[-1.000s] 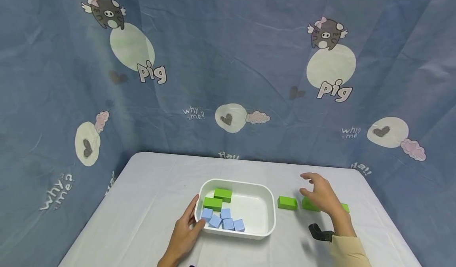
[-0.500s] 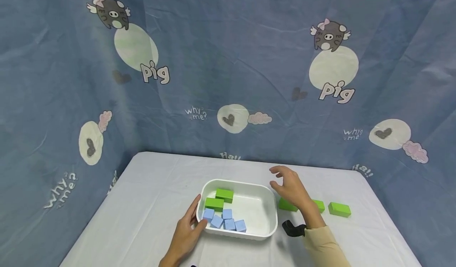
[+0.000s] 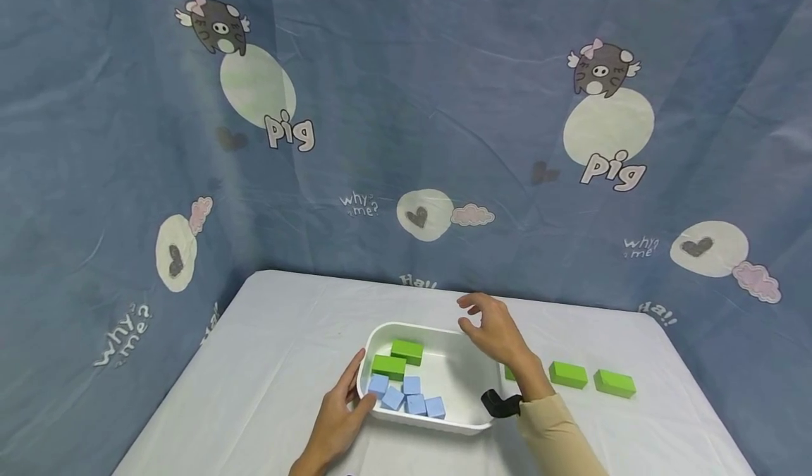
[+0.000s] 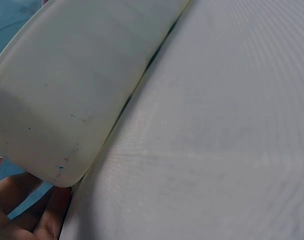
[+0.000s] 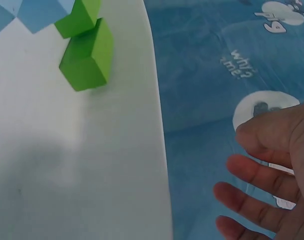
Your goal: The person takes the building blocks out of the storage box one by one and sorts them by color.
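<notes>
A white plastic tray (image 3: 466, 384) sits on the table. Inside, at its left, are two green blocks (image 3: 407, 352) and several light blue cubes (image 3: 415, 405). My left hand (image 3: 337, 419) holds the tray's left end, thumb at the front corner and fingers along the outer side. The left wrist view shows the tray's outer wall (image 4: 67, 90) with fingers (image 4: 54, 210) against its corner. Above the tray's back right edge, my right hand (image 3: 496, 331) hovers with loosely bent, spread fingers and holds nothing. It also appears as a bare hand (image 5: 271, 175) in the right wrist view.
On the table to the right lie a green block (image 3: 568, 374) and another green block (image 3: 614, 383). A third green block (image 3: 509, 373) is mostly covered by the right wrist. A black strap-like piece (image 3: 501, 403) juts from that wrist. A blue patterned curtain (image 3: 355, 144) hangs behind the table.
My right hand has moved left from over the loose green blocks to above the tray's back right edge. The left hand keeps its place on the tray. The head view has shifted slightly.
</notes>
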Demonstrator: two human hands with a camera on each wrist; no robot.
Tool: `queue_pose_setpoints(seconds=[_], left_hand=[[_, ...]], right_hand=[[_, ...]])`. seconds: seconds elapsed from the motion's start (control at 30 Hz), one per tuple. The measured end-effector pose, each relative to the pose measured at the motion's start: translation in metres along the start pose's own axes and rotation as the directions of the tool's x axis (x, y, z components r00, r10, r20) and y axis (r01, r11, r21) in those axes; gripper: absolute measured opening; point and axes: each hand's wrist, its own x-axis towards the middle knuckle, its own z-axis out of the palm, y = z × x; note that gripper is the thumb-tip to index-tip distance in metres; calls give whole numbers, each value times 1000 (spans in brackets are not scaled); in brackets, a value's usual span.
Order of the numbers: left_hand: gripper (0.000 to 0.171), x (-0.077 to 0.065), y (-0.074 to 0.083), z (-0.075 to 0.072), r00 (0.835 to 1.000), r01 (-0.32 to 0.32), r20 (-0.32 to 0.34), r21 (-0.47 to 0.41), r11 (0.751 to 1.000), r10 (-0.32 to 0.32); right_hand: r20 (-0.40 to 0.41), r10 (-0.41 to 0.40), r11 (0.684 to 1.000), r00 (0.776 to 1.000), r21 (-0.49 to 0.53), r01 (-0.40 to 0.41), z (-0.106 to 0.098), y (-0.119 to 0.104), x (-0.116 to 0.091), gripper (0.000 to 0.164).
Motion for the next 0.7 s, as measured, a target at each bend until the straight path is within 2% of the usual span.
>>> queue_pose_setpoints(seconds=[0.43, 0.7], left_hand=[[77, -1, -1, 0, 1000, 3, 1, -7, 1000, -3], [77, -1, -2, 0, 1000, 7, 5, -21, 1000, -7]], right_hand=[[52, -31, 998, 998, 54, 28, 18, -8, 3, 32], [111, -46, 994, 993, 99, 35, 29, -14, 6, 33]])
